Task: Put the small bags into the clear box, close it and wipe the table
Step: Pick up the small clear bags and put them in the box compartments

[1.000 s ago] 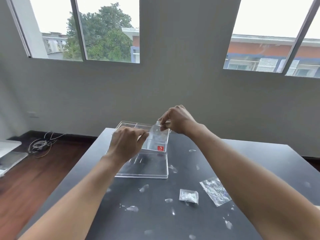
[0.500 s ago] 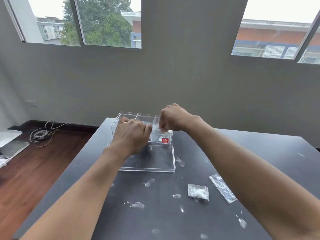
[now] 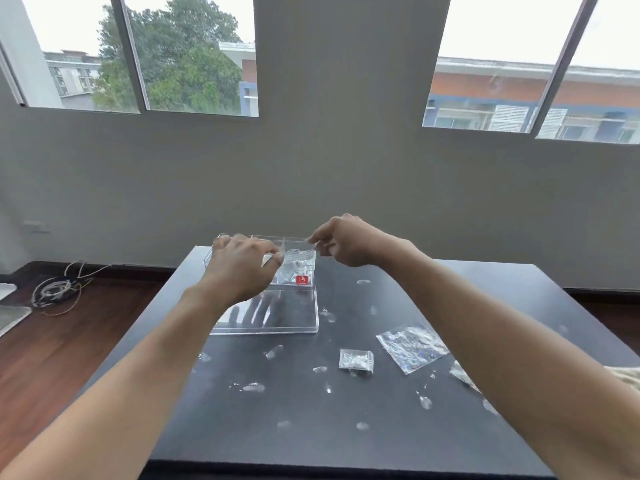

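The left hand [image 3: 242,268] hovered over the middle of the clear box [image 3: 235,241], its fingers curled loosely downward with thumb and forefinger close together; whether they pinched anything could not be told. The right hand [image 3: 346,242] hung at the box's right end, fingers bent and slightly apart, apparently holding nothing. Under them, in the right compartment, lay at least one crumpled bag [image 3: 298,261] (the clear plastic made a count impossible). The box stood in the centre of the frame at the far side of the dark table [image 3: 346,441], and its lid [image 3: 277,315] lay flat just in front of it, toward the camera. Lower right of centre, a small bag [image 3: 356,362] and a larger flat bag [image 3: 412,346] were on the table, and a third piece of plastic [image 3: 462,374] peeked out from behind the right forearm. So the packing looked partly done: these bags had yet to go in, the lid was off, and pale smears dotted the tabletop, unwiped. A red sticker [image 3: 302,279] sat on the box's front right corner; its white mark was too small to read.
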